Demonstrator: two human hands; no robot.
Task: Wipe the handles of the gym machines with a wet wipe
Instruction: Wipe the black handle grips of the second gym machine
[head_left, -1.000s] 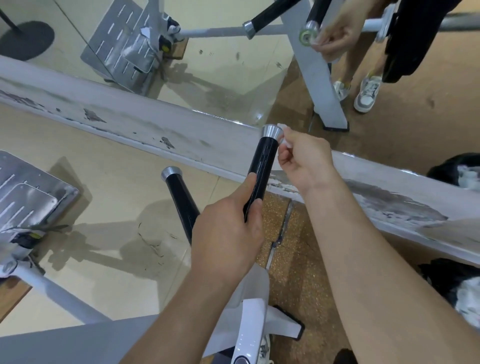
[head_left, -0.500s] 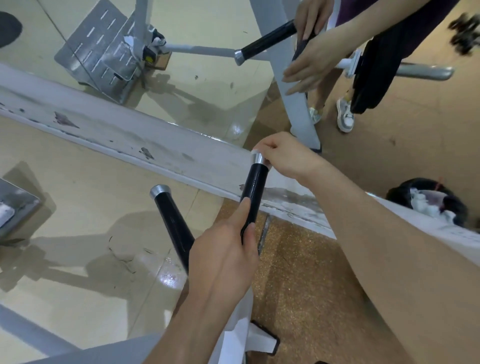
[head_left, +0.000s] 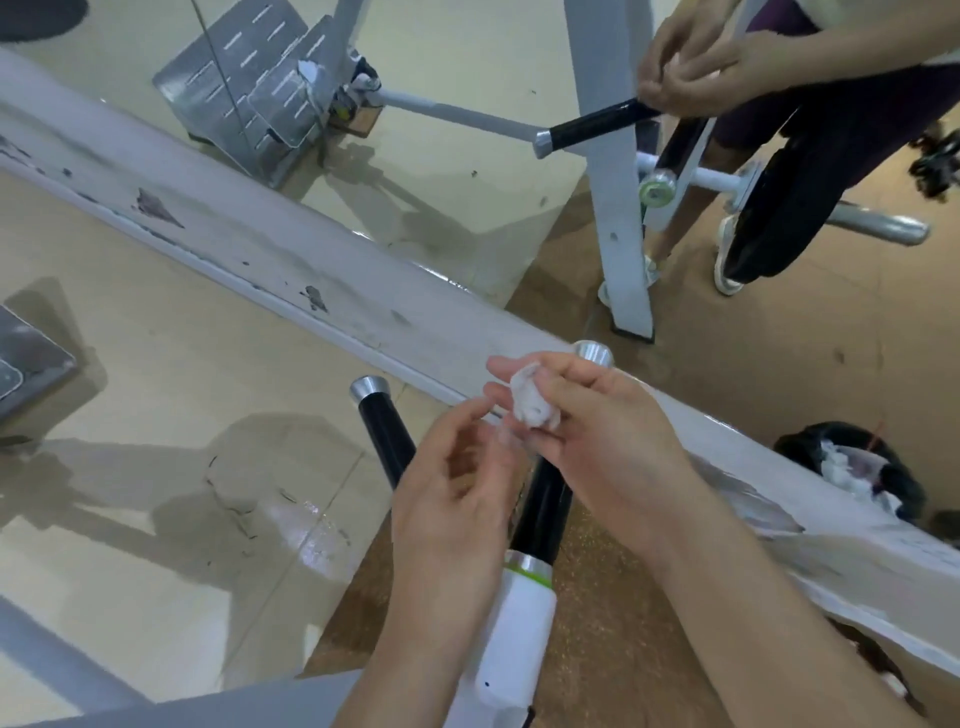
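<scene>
The right hand (head_left: 613, 441) is holding a crumpled white wipe (head_left: 530, 402) between its thumb and the tips of its curled fingers, palm side turned towards the camera. The wipe is sitting up in the air in front of the person, just above the nearer black handle (head_left: 543, 512) and not touching it. The left hand (head_left: 457, 499) is hovering just below and beside the wipe with its fingers loosely curled and its thumb and forefinger reaching towards the wipe's lower edge. That hand is blurred, so it is not possible to tell whether it is pinching a corner of the wipe or merely coming close. The nearer handle is running up behind both hands, its silver cap (head_left: 593, 353) peeking out above the right hand's fingers and its lower end joining a white arm (head_left: 517, 618) through a silver and green ring. A second black handle (head_left: 387, 439) with a silver cap is standing to the left, near the left hand but apart from it. Beyond the handles a scuffed white ledge (head_left: 311, 270) is crossing the view at a slant, and a mirror (head_left: 467, 130) above it is showing the machine and the person's two hands. A black bag (head_left: 898, 483) holding white scraps is lying on the right.
</scene>
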